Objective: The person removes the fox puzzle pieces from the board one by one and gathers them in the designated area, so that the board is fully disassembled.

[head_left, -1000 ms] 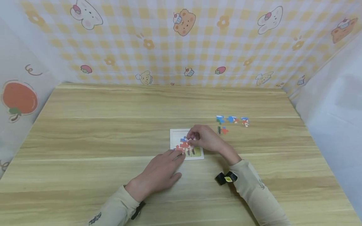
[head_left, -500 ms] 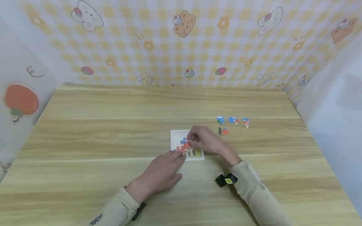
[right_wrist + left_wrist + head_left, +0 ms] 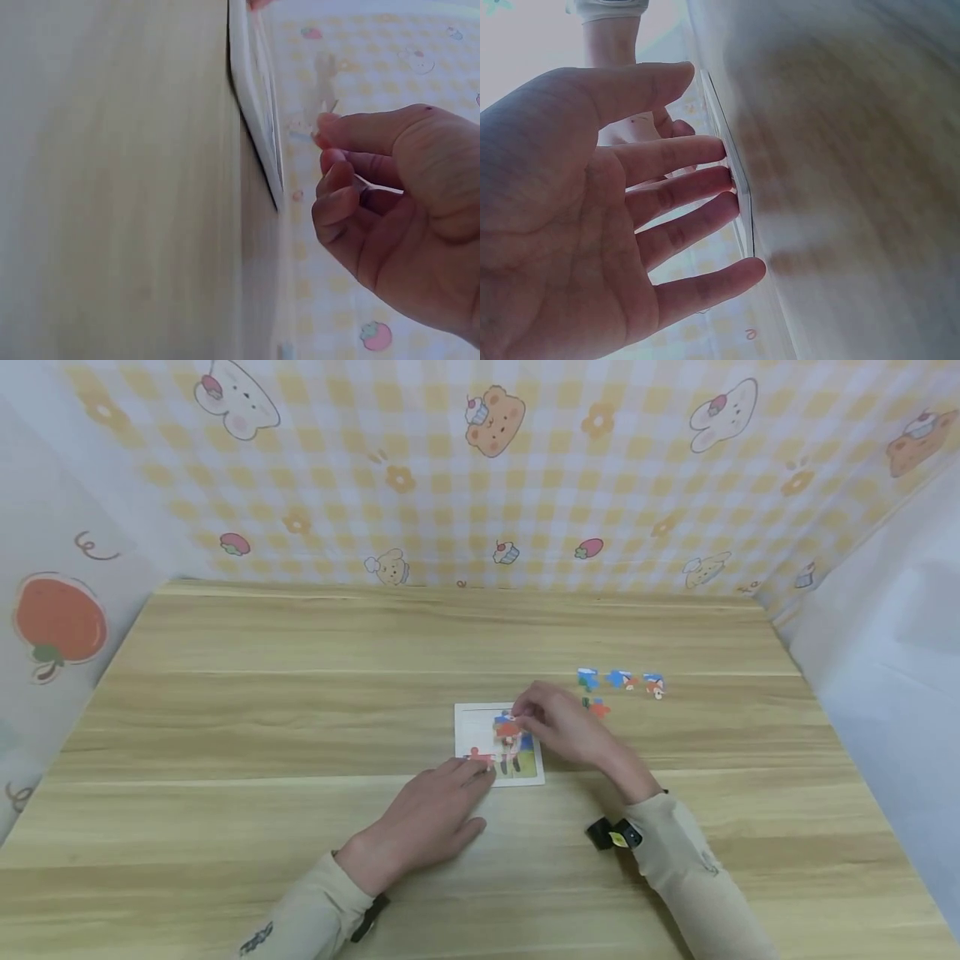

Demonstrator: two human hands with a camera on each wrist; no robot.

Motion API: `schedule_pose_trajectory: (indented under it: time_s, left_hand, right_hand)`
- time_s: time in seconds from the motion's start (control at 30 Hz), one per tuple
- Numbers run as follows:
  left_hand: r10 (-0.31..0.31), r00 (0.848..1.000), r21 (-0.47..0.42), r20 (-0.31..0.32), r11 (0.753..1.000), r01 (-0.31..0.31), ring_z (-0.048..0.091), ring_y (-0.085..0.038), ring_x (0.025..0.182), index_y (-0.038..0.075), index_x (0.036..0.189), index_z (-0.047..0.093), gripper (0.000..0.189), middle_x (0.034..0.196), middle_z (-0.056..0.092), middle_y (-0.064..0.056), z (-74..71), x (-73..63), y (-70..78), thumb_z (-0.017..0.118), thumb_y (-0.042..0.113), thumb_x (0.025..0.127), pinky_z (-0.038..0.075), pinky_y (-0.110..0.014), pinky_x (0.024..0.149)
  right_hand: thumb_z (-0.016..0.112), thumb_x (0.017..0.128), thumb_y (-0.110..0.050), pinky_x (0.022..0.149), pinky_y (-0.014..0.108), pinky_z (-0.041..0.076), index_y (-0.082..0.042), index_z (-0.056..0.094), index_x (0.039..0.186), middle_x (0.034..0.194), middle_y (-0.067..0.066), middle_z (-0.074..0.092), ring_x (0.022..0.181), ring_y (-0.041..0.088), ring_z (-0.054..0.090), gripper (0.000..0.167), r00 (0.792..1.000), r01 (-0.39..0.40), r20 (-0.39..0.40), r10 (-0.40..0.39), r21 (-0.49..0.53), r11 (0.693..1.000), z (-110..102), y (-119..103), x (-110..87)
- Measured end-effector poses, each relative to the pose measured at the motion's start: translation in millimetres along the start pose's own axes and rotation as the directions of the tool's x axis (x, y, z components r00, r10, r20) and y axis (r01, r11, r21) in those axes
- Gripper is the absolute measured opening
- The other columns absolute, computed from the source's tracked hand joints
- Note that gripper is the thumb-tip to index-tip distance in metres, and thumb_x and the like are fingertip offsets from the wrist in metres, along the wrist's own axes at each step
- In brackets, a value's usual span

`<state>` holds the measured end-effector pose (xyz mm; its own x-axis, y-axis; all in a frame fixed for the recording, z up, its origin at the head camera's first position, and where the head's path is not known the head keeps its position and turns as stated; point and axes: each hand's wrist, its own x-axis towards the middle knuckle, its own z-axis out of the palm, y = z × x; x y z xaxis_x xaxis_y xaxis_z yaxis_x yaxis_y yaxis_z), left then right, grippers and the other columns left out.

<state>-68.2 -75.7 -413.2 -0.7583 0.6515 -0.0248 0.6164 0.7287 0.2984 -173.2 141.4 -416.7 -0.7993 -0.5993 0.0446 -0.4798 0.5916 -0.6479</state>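
Observation:
In the head view a white-framed puzzle board (image 3: 460, 727) lies on the table, its lower part showing pieces with red, green and blue. My left hand (image 3: 423, 814) rests its fingertips on the board's near left edge; the left wrist view shows the fingers (image 3: 682, 232) fairly straight and spread. Between thumb and fingers, my right hand (image 3: 570, 731) pinches a red and blue puzzle piece (image 3: 507, 727) over the board. From the right wrist view, this hand (image 3: 397, 202) is raised off the board, the other fingers curled; the piece shows only as a thin edge.
Several loose puzzle pieces (image 3: 620, 679) lie right of the board, beyond my right hand; one red piece (image 3: 598, 708) sits nearer, close to that hand. A wooden table (image 3: 262, 693) spreads all around. A yellow checked cloth (image 3: 420, 510) hangs behind it.
My right hand has moved slightly right and away from me, with the puzzle piece lifted, uncovering more of the pieces on the board. The left hand has stayed in place.

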Motion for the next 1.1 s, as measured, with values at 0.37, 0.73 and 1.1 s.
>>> schedule_pose_trajectory:
  time_s: [0.37,0.73,1.1]
  left_hand:
    - [-0.010,1.000,-0.016,0.002,1.000,0.010,0.047,-0.024,0.116,0.003,0.129,0.053,0.049,0.130,0.050,-0.008,0.7,1.7,1.1,0.061,0.028,0.088,0.047,-0.038,0.085]
    - [-0.012,1.000,-0.029,-0.010,1.000,0.012,0.046,-0.025,0.118,0.003,0.129,0.053,0.048,0.131,0.050,-0.009,1.5,-1.5,0.4,0.061,0.027,0.088,0.046,-0.039,0.087]
    - [0.001,1.000,-0.017,-0.028,1.000,-0.001,0.047,-0.024,0.116,0.003,0.128,0.054,0.048,0.130,0.050,-0.009,3.5,-1.4,-0.3,0.061,0.027,0.088,0.047,-0.037,0.085]
  right_hand:
    - [0.063,0.087,-0.002,0.061,0.026,0.045,-0.003,0.065,0.097,0.084,0.001,0.057,0.072,0.014,0.049,0.010,0.995,-0.041,-0.093,0.035,-0.054,0.998,-32,26,-28.3]
    - [0.066,0.083,0.004,0.059,0.023,0.044,0.001,0.064,0.090,0.078,0.003,0.056,0.069,0.015,0.050,0.008,0.980,-0.046,-0.200,0.019,-0.131,0.990,-58,60,-60.1]
    - [0.063,0.085,0.003,0.062,0.025,0.045,0.003,0.063,0.091,0.084,0.008,0.058,0.072,0.017,0.052,0.006,0.973,-0.136,-0.210,0.094,-0.196,0.971,-75,78,-78.2]
